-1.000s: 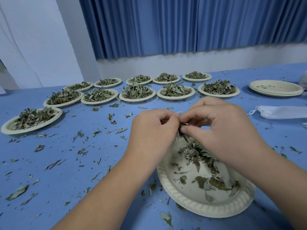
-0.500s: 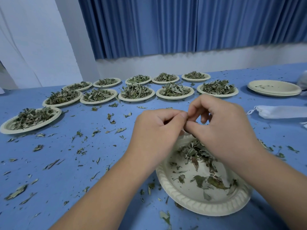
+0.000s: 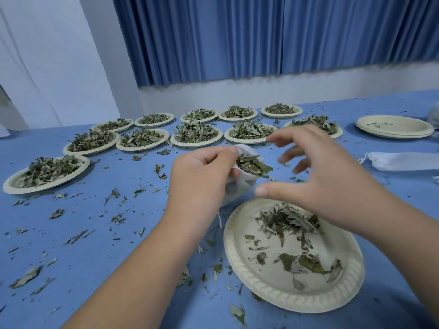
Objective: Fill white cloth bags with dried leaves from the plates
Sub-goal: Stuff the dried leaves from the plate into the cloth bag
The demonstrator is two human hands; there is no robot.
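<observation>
Above the plate (image 3: 268,281), the left hand (image 3: 202,176) gripped the brimming bag (image 3: 240,184); the empty, spread right hand (image 3: 327,176) probably needed small pinches of leaves (image 3: 287,219).

I have open desk (image 3: 107,245) left of the near plate (image 3: 297,302), littered only with flat leaf scraps (image 3: 26,277). Two rows of heaped plates (image 3: 196,143) wall off the far side, and a lone plate (image 3: 14,186) sits far left. On my right, stacked empty plates (image 3: 394,129) and spare bags (image 3: 403,161) crowd the way, with a bare strip just this side of them.
</observation>
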